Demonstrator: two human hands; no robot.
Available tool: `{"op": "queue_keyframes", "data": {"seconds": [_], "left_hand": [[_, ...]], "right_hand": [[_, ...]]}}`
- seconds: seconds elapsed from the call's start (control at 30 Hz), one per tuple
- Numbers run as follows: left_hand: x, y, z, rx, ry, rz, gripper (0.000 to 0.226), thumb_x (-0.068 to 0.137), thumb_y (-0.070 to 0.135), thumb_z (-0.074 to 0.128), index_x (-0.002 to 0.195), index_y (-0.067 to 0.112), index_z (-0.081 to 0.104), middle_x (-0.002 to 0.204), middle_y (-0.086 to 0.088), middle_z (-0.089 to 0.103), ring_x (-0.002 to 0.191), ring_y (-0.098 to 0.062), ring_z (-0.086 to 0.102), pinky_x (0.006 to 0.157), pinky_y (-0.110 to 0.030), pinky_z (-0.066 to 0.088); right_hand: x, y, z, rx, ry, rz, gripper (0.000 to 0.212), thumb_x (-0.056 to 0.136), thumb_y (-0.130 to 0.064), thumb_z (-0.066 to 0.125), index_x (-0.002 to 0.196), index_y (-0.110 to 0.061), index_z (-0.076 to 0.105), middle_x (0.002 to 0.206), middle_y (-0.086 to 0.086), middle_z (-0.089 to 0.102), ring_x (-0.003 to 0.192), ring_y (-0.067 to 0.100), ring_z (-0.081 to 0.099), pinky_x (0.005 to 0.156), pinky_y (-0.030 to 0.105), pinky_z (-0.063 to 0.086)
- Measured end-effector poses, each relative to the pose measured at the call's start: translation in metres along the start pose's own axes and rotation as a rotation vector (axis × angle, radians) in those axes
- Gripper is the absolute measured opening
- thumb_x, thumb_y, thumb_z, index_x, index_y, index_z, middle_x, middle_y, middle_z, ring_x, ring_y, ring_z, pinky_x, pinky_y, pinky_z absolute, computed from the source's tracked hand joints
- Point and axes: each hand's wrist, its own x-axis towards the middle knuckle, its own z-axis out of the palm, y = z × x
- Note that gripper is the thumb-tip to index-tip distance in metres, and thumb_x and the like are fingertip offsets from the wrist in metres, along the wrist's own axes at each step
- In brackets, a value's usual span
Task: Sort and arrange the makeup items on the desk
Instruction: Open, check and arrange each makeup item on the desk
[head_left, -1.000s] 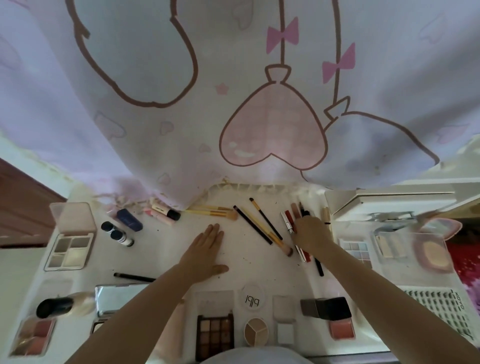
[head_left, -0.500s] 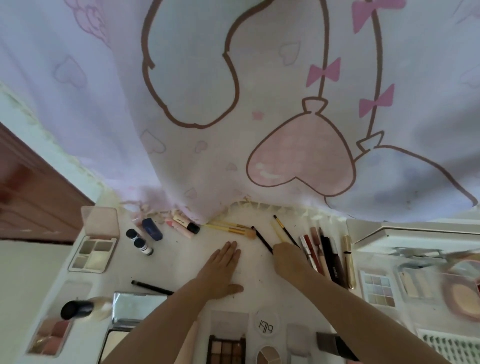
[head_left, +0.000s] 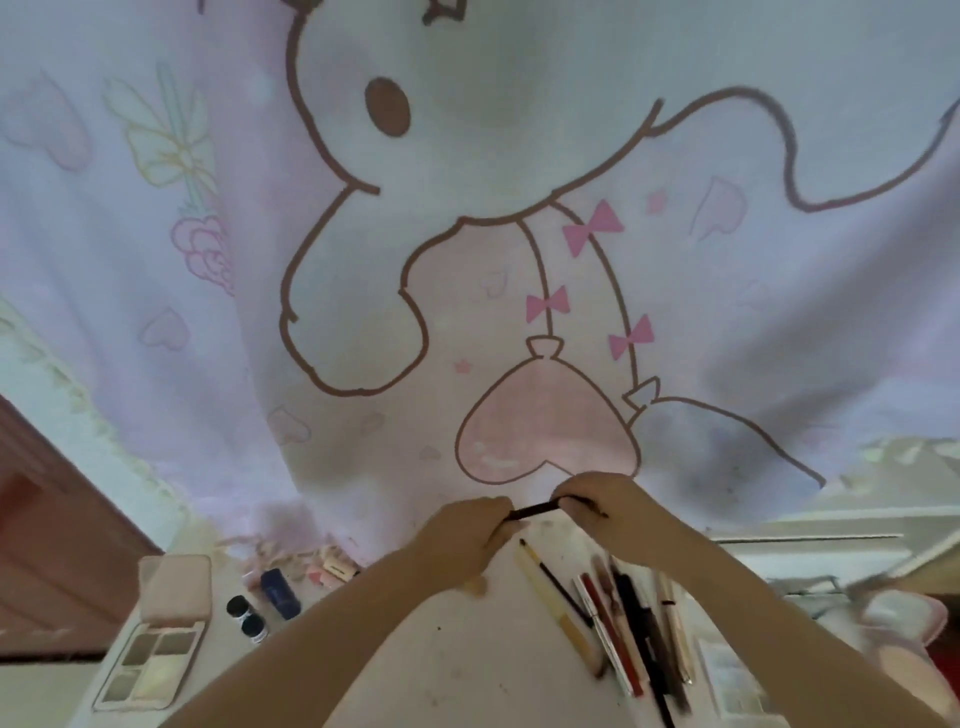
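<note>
Both my hands are raised above the white desk (head_left: 467, 670) and hold one thin dark brush (head_left: 535, 510) between them. My left hand (head_left: 467, 535) pinches its left end and my right hand (head_left: 597, 506) grips its right end. Below the hands lie a yellow-handled brush (head_left: 553, 605) and a row of pens and pencils (head_left: 634, 629) side by side. An open eyeshadow palette (head_left: 150, 660) sits at the left. Close to it stand two small black-capped bottles (head_left: 247, 616) and a blue tube (head_left: 280, 592).
A pink and white cartoon curtain (head_left: 519, 260) hangs over the desk's back edge. Small pink items (head_left: 332, 564) lie under its hem. A white box (head_left: 810, 545) and a pink compact (head_left: 904, 623) sit at the right. Brown furniture (head_left: 52, 545) stands at the left.
My left hand has lifted off the desk and my right hand has picked up a dark brush; both now hold it in the air. The camera has tilted upward.
</note>
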Motion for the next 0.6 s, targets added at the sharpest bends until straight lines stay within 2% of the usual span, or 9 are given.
{"op": "queue_keyframes", "data": {"seconds": [0.07, 0.17, 0.23, 0.33, 0.4, 0.47, 0.6], "left_hand": [[0.002, 0.011, -0.034, 0.076, 0.056, 0.071, 0.030, 0.100, 0.034, 0.030, 0.094, 0.012, 0.049, 0.089, -0.008, 0.060, 0.081, -0.025, 0.054, 0.068, -0.030, 0.034], [0.003, 0.026, -0.090, 0.198, 0.078, 0.149, 0.027, 0.099, 0.037, 0.030, 0.084, 0.017, 0.040, 0.064, 0.007, 0.042, 0.071, -0.018, 0.046, 0.061, -0.028, 0.030], [0.005, 0.034, -0.123, 0.249, 0.108, 0.175, 0.027, 0.098, 0.036, 0.031, 0.082, 0.017, 0.040, 0.062, 0.008, 0.039, 0.069, -0.017, 0.045, 0.057, -0.028, 0.030], [0.008, 0.042, -0.152, 0.333, 0.155, 0.199, 0.030, 0.098, 0.035, 0.031, 0.075, 0.019, 0.038, 0.061, 0.011, 0.036, 0.057, -0.010, 0.038, 0.052, -0.015, 0.025], [0.007, 0.046, -0.160, 0.351, 0.165, 0.204, 0.034, 0.098, 0.035, 0.032, 0.065, 0.026, 0.032, 0.060, 0.011, 0.035, 0.053, -0.003, 0.033, 0.049, -0.014, 0.023], [0.004, 0.049, -0.161, 0.337, 0.151, 0.202, 0.036, 0.098, 0.034, 0.032, 0.063, 0.032, 0.026, 0.060, 0.012, 0.036, 0.053, -0.002, 0.033, 0.050, -0.014, 0.025], [0.005, 0.053, -0.151, 0.356, 0.128, 0.180, 0.033, 0.099, 0.034, 0.031, 0.067, 0.026, 0.033, 0.062, 0.010, 0.039, 0.055, -0.005, 0.038, 0.051, -0.018, 0.028]], "right_hand": [[-0.006, -0.011, -0.035, -0.015, 0.009, -0.054, 0.028, 0.098, -0.018, 0.039, 0.111, -0.009, 0.062, 0.066, -0.015, 0.044, 0.057, 0.000, 0.041, 0.056, 0.009, 0.035], [-0.014, -0.027, -0.075, -0.064, 0.073, -0.153, 0.027, 0.097, -0.017, 0.042, 0.112, -0.008, 0.063, 0.061, -0.018, 0.041, 0.053, -0.004, 0.047, 0.056, 0.009, 0.036], [-0.013, -0.033, -0.095, -0.028, 0.164, -0.197, 0.026, 0.096, -0.015, 0.045, 0.111, -0.007, 0.064, 0.059, -0.017, 0.043, 0.051, -0.002, 0.047, 0.055, 0.010, 0.036], [-0.014, -0.036, -0.112, 0.044, 0.259, -0.224, 0.024, 0.095, -0.013, 0.047, 0.109, -0.008, 0.066, 0.056, -0.014, 0.045, 0.053, -0.003, 0.050, 0.053, 0.009, 0.035], [-0.017, -0.035, -0.117, 0.058, 0.271, -0.242, 0.023, 0.095, -0.013, 0.047, 0.108, -0.010, 0.066, 0.054, -0.013, 0.044, 0.053, -0.001, 0.049, 0.052, 0.011, 0.035], [-0.020, -0.033, -0.119, 0.060, 0.265, -0.248, 0.023, 0.095, -0.013, 0.047, 0.108, -0.011, 0.066, 0.054, -0.013, 0.045, 0.053, 0.004, 0.047, 0.052, 0.014, 0.034], [-0.023, -0.030, -0.115, 0.037, 0.263, -0.252, 0.023, 0.094, -0.012, 0.049, 0.109, -0.010, 0.066, 0.049, -0.017, 0.051, 0.053, -0.003, 0.051, 0.053, 0.009, 0.036]]}}
